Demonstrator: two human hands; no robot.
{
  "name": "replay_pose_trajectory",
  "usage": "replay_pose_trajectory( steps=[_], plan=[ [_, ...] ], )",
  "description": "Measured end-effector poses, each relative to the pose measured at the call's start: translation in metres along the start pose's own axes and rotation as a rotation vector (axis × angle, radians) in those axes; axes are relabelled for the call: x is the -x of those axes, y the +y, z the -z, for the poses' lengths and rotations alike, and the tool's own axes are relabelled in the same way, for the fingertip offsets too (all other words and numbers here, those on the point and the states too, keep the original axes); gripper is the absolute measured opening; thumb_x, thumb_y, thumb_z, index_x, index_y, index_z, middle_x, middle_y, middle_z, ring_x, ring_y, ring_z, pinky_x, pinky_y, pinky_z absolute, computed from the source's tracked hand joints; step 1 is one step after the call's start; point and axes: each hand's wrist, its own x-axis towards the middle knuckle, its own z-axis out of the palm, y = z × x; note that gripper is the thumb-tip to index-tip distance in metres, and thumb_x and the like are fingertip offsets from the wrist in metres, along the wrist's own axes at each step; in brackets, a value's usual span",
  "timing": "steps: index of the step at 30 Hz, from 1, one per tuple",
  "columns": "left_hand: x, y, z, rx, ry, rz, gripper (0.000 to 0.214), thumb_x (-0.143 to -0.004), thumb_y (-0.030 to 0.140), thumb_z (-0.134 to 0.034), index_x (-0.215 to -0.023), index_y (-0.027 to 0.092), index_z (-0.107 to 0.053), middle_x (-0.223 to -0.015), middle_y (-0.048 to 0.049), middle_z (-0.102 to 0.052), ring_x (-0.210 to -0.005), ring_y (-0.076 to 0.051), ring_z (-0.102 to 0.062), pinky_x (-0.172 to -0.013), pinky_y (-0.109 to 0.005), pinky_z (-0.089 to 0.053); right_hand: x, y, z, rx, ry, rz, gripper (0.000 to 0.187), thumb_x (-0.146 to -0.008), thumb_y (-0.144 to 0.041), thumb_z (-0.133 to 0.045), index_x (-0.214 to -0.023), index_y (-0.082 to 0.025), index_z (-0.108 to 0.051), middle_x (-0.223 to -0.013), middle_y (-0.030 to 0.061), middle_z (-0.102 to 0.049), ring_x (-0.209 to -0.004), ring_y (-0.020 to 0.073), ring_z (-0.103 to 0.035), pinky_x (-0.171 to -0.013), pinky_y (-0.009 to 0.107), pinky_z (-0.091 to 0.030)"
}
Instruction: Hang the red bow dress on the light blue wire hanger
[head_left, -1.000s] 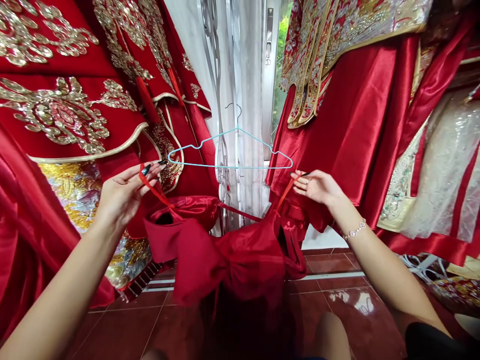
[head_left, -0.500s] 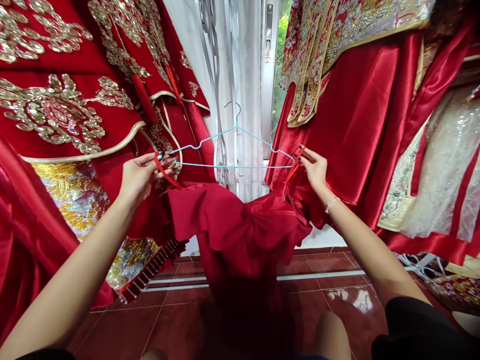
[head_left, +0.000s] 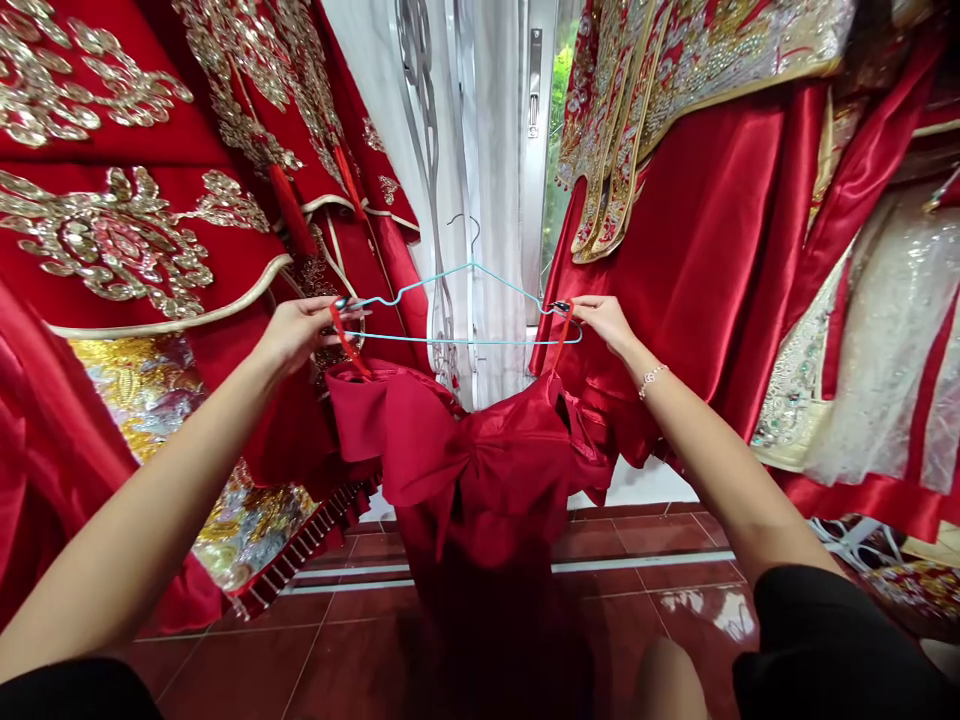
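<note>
A light-blue wire clothes hanger [head_left: 450, 341] with a bare metal hook is held out level in front of me. From it hangs a dark red dress [head_left: 510, 460] with a large folded bow across its top. My left hand [head_left: 304, 332] is closed at the hanger's left end, where a thin red strap loops by the fingers. On the other side, my right hand [head_left: 600, 318] pinches the right red strap [head_left: 564, 340] against the hanger's shoulder, near its notch. The dress's lower part falls into shadow.
Red gowns with gold beading [head_left: 120, 240] hang close on the left. More red satin skirts [head_left: 697, 240] and a pale sequinned garment [head_left: 862, 350] hang on the right. Behind are a white curtain [head_left: 499, 150] and a door frame. The floor is red tile [head_left: 360, 650].
My right hand has moved left and inward along the hanger, bringing the right strap toward the notch. My left hand has shifted slightly right. The dress top has swung a little left.
</note>
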Motion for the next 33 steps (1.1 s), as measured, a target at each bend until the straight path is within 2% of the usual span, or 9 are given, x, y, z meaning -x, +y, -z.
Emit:
replay_pose_trajectory(
  steps=[5, 7, 15, 22, 25, 27, 29, 31, 33],
  plan=[
    [-0.022, 0.018, -0.005, -0.291, -0.380, 0.019, 0.041, -0.078, 0.038, -0.082, -0.104, 0.007, -0.074, -0.110, -0.0164, -0.076, -0.097, -0.026, -0.074, -0.065, -0.024, -0.060, -0.009, -0.008, -0.011, 0.017, -0.094, 0.037, 0.036, -0.057, -0.043, -0.088, -0.074, -0.014, -0.075, -0.076, 0.0061, -0.075, -0.069, 0.0150, -0.066, -0.069, 0.028, -0.055],
    [-0.027, 0.024, -0.006, -0.378, -0.452, 0.012, 0.041, -0.078, 0.040, -0.081, -0.106, 0.009, -0.075, -0.109, -0.0150, -0.077, -0.097, -0.025, -0.075, -0.074, -0.026, -0.061, -0.011, -0.007, -0.012, 0.008, -0.107, 0.040, 0.037, -0.057, -0.044, -0.088, -0.074, -0.014, -0.074, -0.076, 0.0063, -0.075, -0.068, 0.0149, -0.066, -0.068, 0.028, -0.056],
    [-0.022, 0.018, -0.006, -0.385, -0.296, -0.071, 0.052, -0.076, 0.053, -0.077, -0.104, 0.010, -0.077, -0.106, -0.0176, -0.077, -0.102, -0.031, -0.074, -0.089, -0.038, -0.060, 0.003, 0.012, 0.012, -0.131, -0.049, -0.063, 0.045, -0.056, -0.050, -0.087, -0.083, -0.016, -0.074, -0.087, 0.0094, -0.078, -0.066, 0.0144, -0.068, -0.059, 0.024, -0.057],
    [-0.048, 0.037, -0.032, -0.764, -0.474, -0.160, 0.024, -0.075, 0.032, -0.070, -0.087, 0.013, -0.078, -0.081, -0.0079, -0.076, -0.082, -0.023, -0.071, -0.084, -0.037, -0.058, 0.017, 0.024, 0.020, -0.208, -0.008, -0.079, 0.046, -0.055, -0.049, -0.087, -0.082, -0.016, -0.071, -0.088, 0.0089, -0.078, -0.058, 0.0133, -0.066, -0.049, 0.026, -0.059],
    [-0.059, 0.036, -0.044, -0.852, -0.590, -0.101, 0.019, -0.073, 0.029, -0.068, -0.081, 0.014, -0.074, -0.075, -0.0070, -0.074, -0.082, -0.024, -0.071, -0.086, -0.038, -0.056, 0.020, 0.025, 0.018, -0.213, 0.025, -0.070, 0.043, -0.058, -0.049, -0.085, -0.082, -0.016, -0.071, -0.084, 0.0082, -0.077, -0.059, 0.0163, -0.070, -0.049, 0.026, -0.060],
    [-0.060, 0.029, -0.043, -0.873, -0.653, -0.100, 0.026, -0.072, 0.034, -0.069, -0.087, 0.014, -0.073, -0.085, -0.0083, -0.075, -0.093, -0.026, -0.071, -0.094, -0.039, -0.054, 0.020, 0.027, 0.022, -0.215, 0.018, -0.071, 0.043, -0.060, -0.049, -0.084, -0.085, -0.017, -0.071, -0.085, 0.0080, -0.077, -0.064, 0.0183, -0.072, -0.053, 0.028, -0.061],
    [-0.056, 0.021, -0.036, -0.839, -0.658, -0.168, 0.047, -0.072, 0.039, -0.068, -0.112, 0.015, -0.070, -0.115, -0.0108, -0.072, -0.114, -0.029, -0.065, -0.104, -0.041, -0.049, 0.019, 0.031, 0.028, -0.206, 0.036, -0.063, 0.042, -0.061, -0.050, -0.084, -0.085, -0.017, -0.071, -0.087, 0.0079, -0.078, -0.069, 0.0193, -0.074, -0.056, 0.028, -0.062],
    [-0.046, 0.010, -0.025, -0.813, -0.602, -0.274, 0.070, -0.075, 0.044, -0.064, -0.139, 0.017, -0.055, -0.143, -0.0133, -0.056, -0.131, -0.030, -0.053, -0.113, -0.044, -0.041, 0.017, 0.035, 0.035, -0.173, 0.083, -0.046, 0.041, -0.060, -0.049, -0.084, -0.083, -0.018, -0.070, -0.088, 0.0073, -0.078, -0.076, 0.0198, -0.074, -0.060, 0.028, -0.061],
    [-0.033, -0.002, -0.014, -0.811, -0.510, -0.397, 0.081, -0.079, 0.048, -0.060, -0.150, 0.016, -0.040, -0.155, -0.0154, -0.041, -0.142, -0.031, -0.039, -0.121, -0.048, -0.030, 0.015, 0.038, 0.039, -0.140, 0.121, -0.027, 0.040, -0.059, -0.049, -0.084, -0.082, -0.018, -0.071, -0.086, 0.0063, -0.078, -0.082, 0.0205, -0.074, -0.066, 0.029, -0.061]
  ],
)
